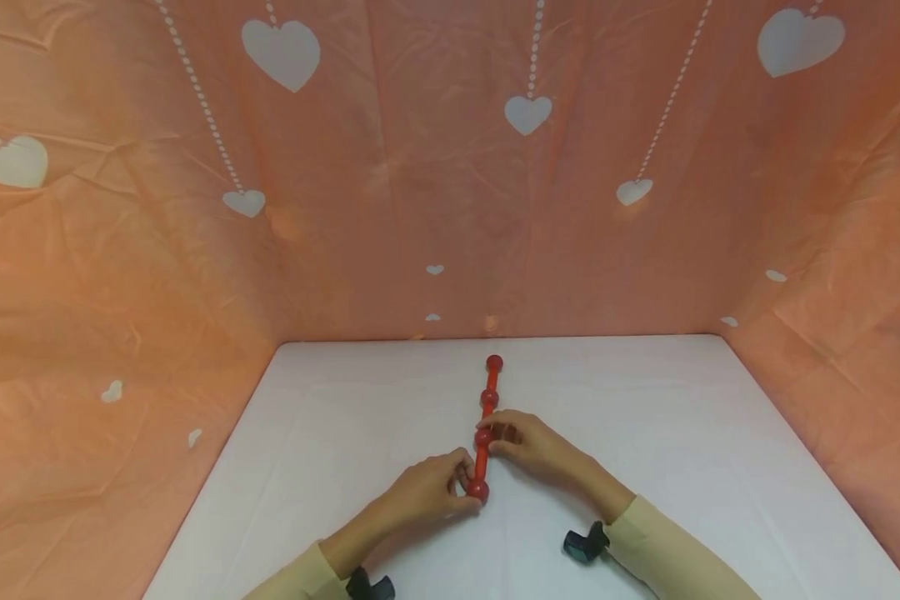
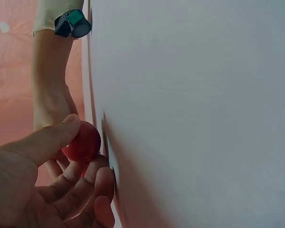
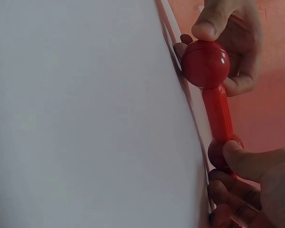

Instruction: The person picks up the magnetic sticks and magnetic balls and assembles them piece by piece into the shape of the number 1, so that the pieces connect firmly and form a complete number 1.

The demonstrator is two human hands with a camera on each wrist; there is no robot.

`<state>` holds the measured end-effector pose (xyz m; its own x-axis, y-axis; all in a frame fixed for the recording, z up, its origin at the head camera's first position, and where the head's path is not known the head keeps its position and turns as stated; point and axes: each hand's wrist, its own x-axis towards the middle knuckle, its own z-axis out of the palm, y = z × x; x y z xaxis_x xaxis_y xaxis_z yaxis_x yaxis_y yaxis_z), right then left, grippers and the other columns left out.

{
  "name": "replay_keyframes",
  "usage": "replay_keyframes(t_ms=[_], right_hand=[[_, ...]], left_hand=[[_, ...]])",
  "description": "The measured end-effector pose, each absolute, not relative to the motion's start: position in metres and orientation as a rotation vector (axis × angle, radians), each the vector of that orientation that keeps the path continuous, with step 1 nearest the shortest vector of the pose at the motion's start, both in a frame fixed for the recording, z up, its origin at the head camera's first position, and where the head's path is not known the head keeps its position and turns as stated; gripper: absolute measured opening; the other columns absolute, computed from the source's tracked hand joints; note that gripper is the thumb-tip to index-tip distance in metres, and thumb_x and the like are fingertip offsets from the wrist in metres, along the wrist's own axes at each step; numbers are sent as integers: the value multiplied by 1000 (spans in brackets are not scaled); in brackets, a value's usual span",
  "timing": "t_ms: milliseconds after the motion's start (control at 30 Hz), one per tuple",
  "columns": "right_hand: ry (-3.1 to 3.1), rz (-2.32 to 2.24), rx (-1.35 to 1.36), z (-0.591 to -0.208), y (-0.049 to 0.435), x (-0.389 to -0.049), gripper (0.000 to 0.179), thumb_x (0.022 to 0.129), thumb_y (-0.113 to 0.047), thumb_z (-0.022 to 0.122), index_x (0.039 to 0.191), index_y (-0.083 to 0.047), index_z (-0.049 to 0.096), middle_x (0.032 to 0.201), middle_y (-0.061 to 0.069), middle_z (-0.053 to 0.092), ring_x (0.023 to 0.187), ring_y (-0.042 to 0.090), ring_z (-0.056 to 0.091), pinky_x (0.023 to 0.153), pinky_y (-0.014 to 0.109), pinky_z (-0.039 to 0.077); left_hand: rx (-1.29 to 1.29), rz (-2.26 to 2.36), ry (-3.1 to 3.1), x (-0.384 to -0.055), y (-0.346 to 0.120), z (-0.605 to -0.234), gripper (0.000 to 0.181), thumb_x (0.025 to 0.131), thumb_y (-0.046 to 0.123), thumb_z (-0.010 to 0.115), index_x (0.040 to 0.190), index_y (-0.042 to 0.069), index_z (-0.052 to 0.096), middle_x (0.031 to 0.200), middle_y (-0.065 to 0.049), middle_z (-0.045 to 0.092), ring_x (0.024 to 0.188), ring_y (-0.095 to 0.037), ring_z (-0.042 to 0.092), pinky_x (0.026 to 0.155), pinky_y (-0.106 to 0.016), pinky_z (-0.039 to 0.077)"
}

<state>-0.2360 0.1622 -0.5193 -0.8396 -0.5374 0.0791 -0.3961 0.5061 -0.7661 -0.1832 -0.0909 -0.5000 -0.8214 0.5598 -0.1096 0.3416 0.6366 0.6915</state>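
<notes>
A straight chain of red balls joined by red rods [image 1: 481,463] runs away from me along the white table. My left hand [image 1: 429,487] grips the nearest red ball [image 1: 478,490] between thumb and fingers; in the left wrist view the thumb presses on this ball [image 2: 83,142]. My right hand [image 1: 538,447] pinches the second ball [image 1: 483,438], its thumb on the near side and fingers curled over the far side. Beyond it lie a third ball [image 1: 489,398] and the end ball [image 1: 494,363]. The right wrist view shows a ribbed rod [image 3: 218,113] between the two held balls.
The white table [image 1: 345,400] ends at a back edge just behind the far ball. Orange-pink sheeting [image 1: 450,208] with white hearts hangs at the back and both sides. A dark wrist camera [image 1: 586,542] sits by the right sleeve, another [image 1: 370,586] by the left.
</notes>
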Motion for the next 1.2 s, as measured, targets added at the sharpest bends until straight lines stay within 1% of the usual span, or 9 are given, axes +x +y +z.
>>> replay_keyframes(t_ms=[67, 300, 467, 600, 900, 1033, 1200], right_hand=[[2573, -1244, -816, -519, 163, -238, 40, 99, -19, 79, 138, -24, 70, 111, -11, 70, 97, 15, 61, 88, 30, 54], [2587, -1229, -856, -517, 166, -242, 41, 98, -18, 79, 138, -20, 70, 114, -5, 69, 97, 16, 59, 85, 29, 54], [2591, -1207, -846, -517, 166, -249, 41, 98, -16, 79, 138, -21, 70, 117, -5, 70, 99, 16, 60, 88, 30, 54], [2589, -1203, -839, -517, 165, -256, 41, 98, -12, 79, 137, -21, 70, 117, -6, 71, 98, 16, 60, 88, 30, 54], [2573, -1247, -873, -521, 165, -262, 37, 97, -10, 79, 133, -16, 72, 111, -3, 72, 93, 14, 60, 83, 28, 54], [2582, -1255, -865, -522, 166, -263, 37, 97, -11, 80, 132, -16, 72, 110, -3, 71, 92, 14, 60, 83, 28, 53], [2591, -1254, -852, -522, 167, -264, 37, 97, -11, 80, 132, -18, 72, 110, -3, 71, 93, 14, 60, 83, 29, 53]], left_hand=[[713, 978, 2551, -184, -89, -501, 35, 86, 33, 91, 106, 25, 63, 88, 17, 65, 70, -3, 56, 64, -24, 47], [697, 973, 2570, -187, -82, -501, 36, 87, 33, 91, 108, 23, 64, 88, 15, 66, 73, -5, 55, 66, -25, 46], [680, 943, 2601, -190, -77, -501, 35, 88, 36, 89, 107, 26, 62, 86, 17, 65, 73, -5, 55, 65, -26, 44], [674, 938, 2611, -193, -75, -501, 35, 89, 37, 89, 107, 26, 61, 85, 17, 63, 72, -6, 55, 65, -27, 44], [655, 965, 2603, -196, -74, -502, 37, 88, 34, 90, 107, 24, 60, 85, 14, 64, 72, -8, 54, 65, -29, 42], [646, 969, 2593, -196, -75, -502, 36, 89, 36, 89, 108, 25, 60, 85, 14, 64, 72, -9, 54, 66, -29, 42], [636, 971, 2571, -199, -78, -501, 33, 90, 39, 87, 108, 27, 62, 87, 16, 66, 77, -8, 57, 69, -31, 45]])
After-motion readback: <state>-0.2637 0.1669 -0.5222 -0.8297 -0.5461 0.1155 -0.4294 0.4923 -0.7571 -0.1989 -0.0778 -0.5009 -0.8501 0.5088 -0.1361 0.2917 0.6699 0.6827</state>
